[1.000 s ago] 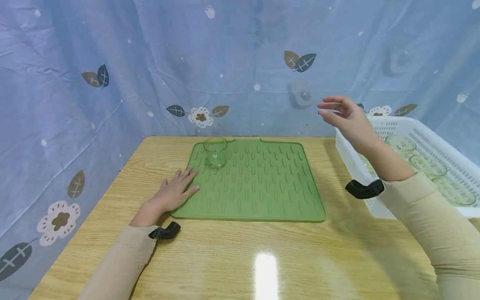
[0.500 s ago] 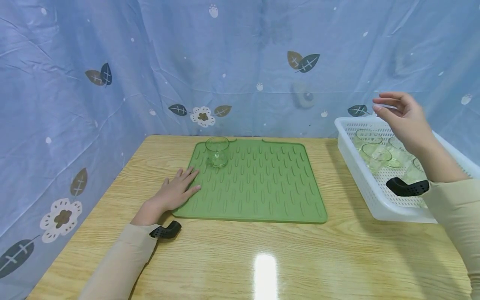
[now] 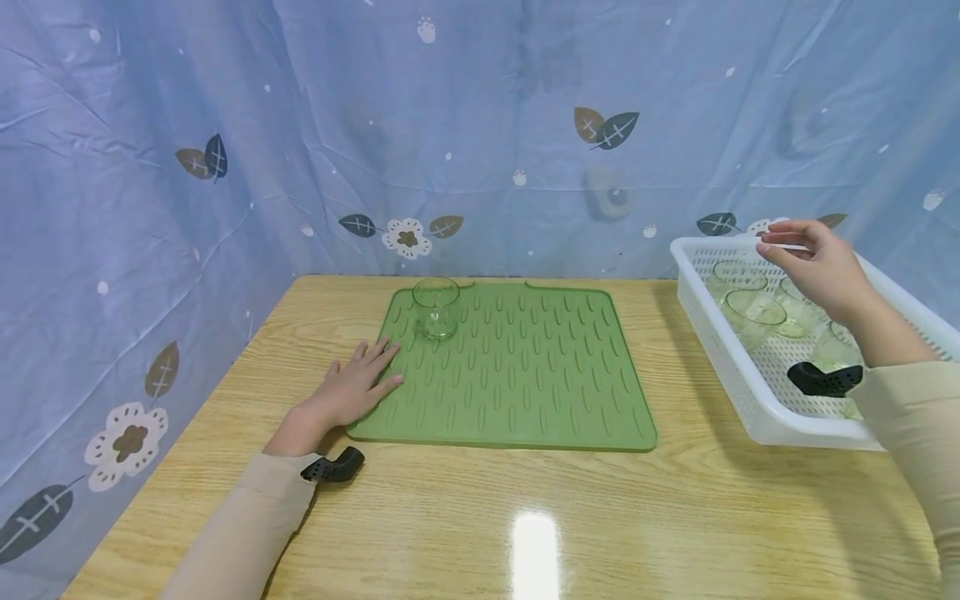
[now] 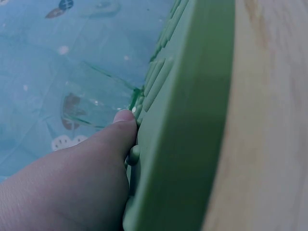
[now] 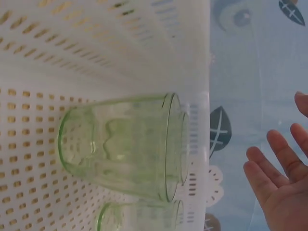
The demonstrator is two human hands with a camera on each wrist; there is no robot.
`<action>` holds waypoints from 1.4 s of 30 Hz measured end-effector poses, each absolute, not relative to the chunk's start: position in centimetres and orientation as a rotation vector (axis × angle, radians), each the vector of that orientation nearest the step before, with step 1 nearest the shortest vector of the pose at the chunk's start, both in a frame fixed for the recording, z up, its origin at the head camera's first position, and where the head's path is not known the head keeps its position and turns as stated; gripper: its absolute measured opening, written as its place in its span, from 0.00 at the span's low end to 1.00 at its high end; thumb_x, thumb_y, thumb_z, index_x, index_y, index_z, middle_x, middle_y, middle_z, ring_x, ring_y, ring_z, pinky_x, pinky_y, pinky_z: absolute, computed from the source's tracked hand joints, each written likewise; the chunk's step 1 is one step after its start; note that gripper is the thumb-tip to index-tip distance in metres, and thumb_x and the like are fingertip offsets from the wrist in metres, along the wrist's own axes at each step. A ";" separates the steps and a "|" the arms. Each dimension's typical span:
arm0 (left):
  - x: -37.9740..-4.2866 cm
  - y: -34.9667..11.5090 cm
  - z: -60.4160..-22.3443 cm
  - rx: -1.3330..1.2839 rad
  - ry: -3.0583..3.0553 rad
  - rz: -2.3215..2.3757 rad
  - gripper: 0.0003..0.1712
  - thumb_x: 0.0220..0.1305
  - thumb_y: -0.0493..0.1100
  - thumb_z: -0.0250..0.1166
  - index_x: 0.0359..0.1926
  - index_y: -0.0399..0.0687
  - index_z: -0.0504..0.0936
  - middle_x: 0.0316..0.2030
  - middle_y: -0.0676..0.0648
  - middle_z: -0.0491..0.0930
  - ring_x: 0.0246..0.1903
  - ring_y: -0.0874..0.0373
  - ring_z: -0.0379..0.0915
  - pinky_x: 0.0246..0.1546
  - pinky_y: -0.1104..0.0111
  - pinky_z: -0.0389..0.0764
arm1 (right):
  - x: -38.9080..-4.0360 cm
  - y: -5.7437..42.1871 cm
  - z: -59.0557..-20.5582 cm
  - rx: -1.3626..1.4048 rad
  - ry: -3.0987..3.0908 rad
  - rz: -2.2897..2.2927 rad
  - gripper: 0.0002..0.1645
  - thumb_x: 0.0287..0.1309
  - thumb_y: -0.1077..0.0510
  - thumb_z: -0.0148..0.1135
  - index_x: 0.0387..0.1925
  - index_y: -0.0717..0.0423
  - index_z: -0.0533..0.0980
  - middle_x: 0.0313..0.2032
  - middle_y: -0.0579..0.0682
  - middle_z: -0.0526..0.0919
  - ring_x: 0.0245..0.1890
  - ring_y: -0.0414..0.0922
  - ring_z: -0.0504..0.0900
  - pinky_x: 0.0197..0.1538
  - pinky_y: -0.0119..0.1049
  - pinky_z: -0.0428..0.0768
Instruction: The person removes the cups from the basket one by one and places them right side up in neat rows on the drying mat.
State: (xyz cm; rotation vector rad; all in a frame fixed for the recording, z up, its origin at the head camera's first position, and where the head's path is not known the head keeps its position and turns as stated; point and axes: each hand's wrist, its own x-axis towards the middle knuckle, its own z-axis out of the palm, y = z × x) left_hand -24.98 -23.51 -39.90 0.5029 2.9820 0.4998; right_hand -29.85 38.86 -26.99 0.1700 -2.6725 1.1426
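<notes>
My left hand (image 3: 348,392) lies with spread fingers on the left edge of a green ribbed drying mat (image 3: 517,367). Just beyond its fingertips, a clear glass cup (image 3: 437,312) stands upright on the mat's back left corner. Over on the right, my right hand (image 3: 821,271) hovers above a white plastic basket (image 3: 716,354), fingers loosely bent and holding nothing. Inside the basket stand several greenish drinking glasses (image 3: 753,317), partly hidden by the right hand and forearm. Seen from the right wrist, a glass (image 5: 120,147) stands mouth up near the basket wall, apart from the fingers.
The wooden table (image 3: 435,517) carries the mat and the basket, with a strip of wood between them. A blue patterned curtain (image 3: 480,125) hangs behind the table and along its left side. Black wrist cameras (image 3: 333,465) protrude from both sleeves.
My right hand has swung right from the basket's left side to over the glasses, then dropped slightly. My left hand stays in place on the mat.
</notes>
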 end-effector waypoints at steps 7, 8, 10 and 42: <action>-25.0 -23.7 -39.9 0.488 2.983 0.494 0.41 0.81 0.64 0.44 0.83 0.48 0.49 0.81 0.40 0.41 0.78 0.33 0.30 0.67 0.26 0.35 | -30.2 39.7 -27.2 0.246 -2.879 1.002 0.40 0.78 0.42 0.50 0.74 0.69 0.58 0.67 0.68 0.65 0.63 0.57 0.70 0.50 0.29 0.74; -25.0 -23.7 -39.9 0.489 2.983 0.492 0.41 0.81 0.64 0.44 0.83 0.48 0.49 0.81 0.40 0.41 0.78 0.33 0.30 0.67 0.26 0.35 | -30.3 39.8 -27.2 0.258 -2.918 0.985 0.41 0.79 0.43 0.49 0.74 0.71 0.56 0.67 0.73 0.63 0.65 0.64 0.67 0.55 0.39 0.76; -25.0 -23.6 -39.9 0.493 2.981 0.490 0.41 0.81 0.64 0.44 0.83 0.48 0.49 0.81 0.39 0.42 0.78 0.33 0.31 0.67 0.26 0.36 | -30.4 40.0 -27.3 0.282 -2.985 0.944 0.41 0.80 0.44 0.48 0.74 0.73 0.54 0.67 0.78 0.61 0.66 0.76 0.61 0.60 0.59 0.72; -24.8 -23.5 -39.7 0.509 2.982 0.498 0.41 0.81 0.62 0.45 0.82 0.46 0.50 0.81 0.39 0.42 0.78 0.33 0.32 0.66 0.26 0.36 | -30.9 41.6 -29.3 0.289 -3.303 0.858 0.53 0.76 0.44 0.56 0.68 0.90 0.47 0.63 0.88 0.59 0.55 0.77 0.75 0.55 0.65 0.77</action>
